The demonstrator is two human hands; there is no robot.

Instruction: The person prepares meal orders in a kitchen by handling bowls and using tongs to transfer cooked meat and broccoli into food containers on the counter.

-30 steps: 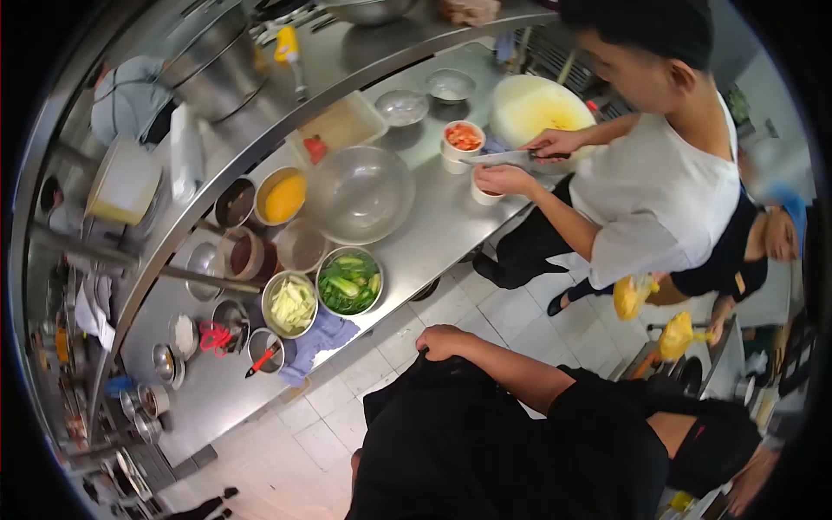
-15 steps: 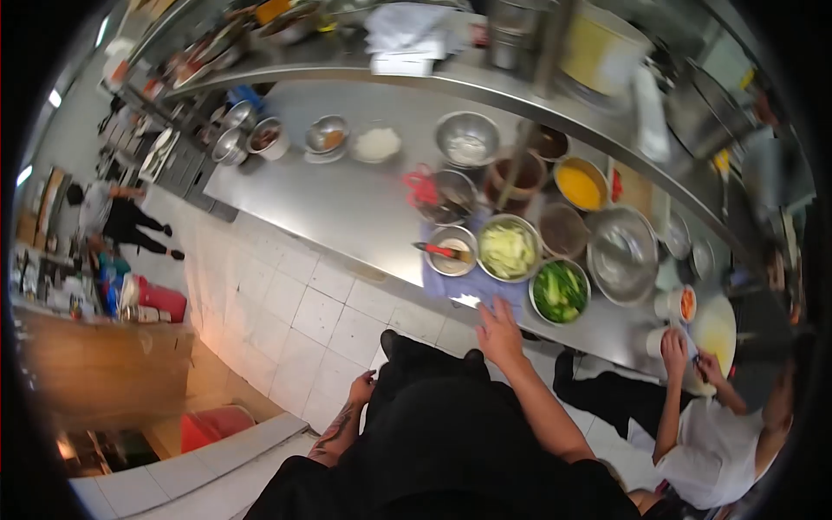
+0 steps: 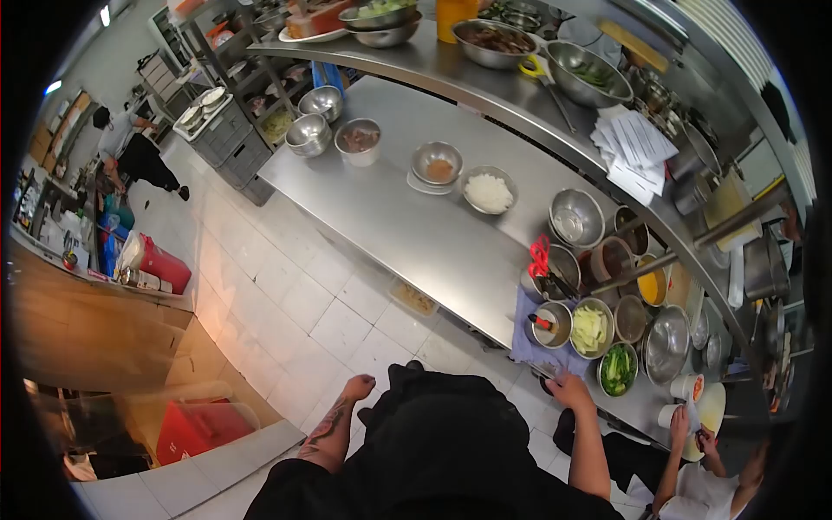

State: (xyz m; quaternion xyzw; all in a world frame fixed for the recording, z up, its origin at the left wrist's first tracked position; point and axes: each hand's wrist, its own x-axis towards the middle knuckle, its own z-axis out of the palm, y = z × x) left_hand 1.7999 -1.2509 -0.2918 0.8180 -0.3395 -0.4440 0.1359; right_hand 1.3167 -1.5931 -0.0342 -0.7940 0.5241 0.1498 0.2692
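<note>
My left hand (image 3: 358,386) hangs out over the floor with its fingers curled in and nothing visible in it. My right hand (image 3: 569,392) is at the table's front edge, just below a bluish cloth (image 3: 525,343). Its fingers are drawn together beside a small dark shape; what they hold, if anything, I cannot make out. On the cloth stands a metal bowl with a red-handled brush (image 3: 543,322). Beside it are a bowl of pale green cut vegetable (image 3: 590,328) and a bowl of dark leafy greens (image 3: 618,369). Red-handled scissors (image 3: 539,254) stick up from a container behind.
A steel table (image 3: 394,230) carries a bowl of white grains (image 3: 490,191) and several metal bowls. A shelf (image 3: 511,100) with papers (image 3: 635,152) overhangs it. At right a co-worker's hands (image 3: 693,432) work near a round board. Another person (image 3: 130,147) stands far left.
My view has swung left, so the table's contents sit further right. My right hand, spread before, now has its fingers drawn together near the cloth. My left hand has risen slightly.
</note>
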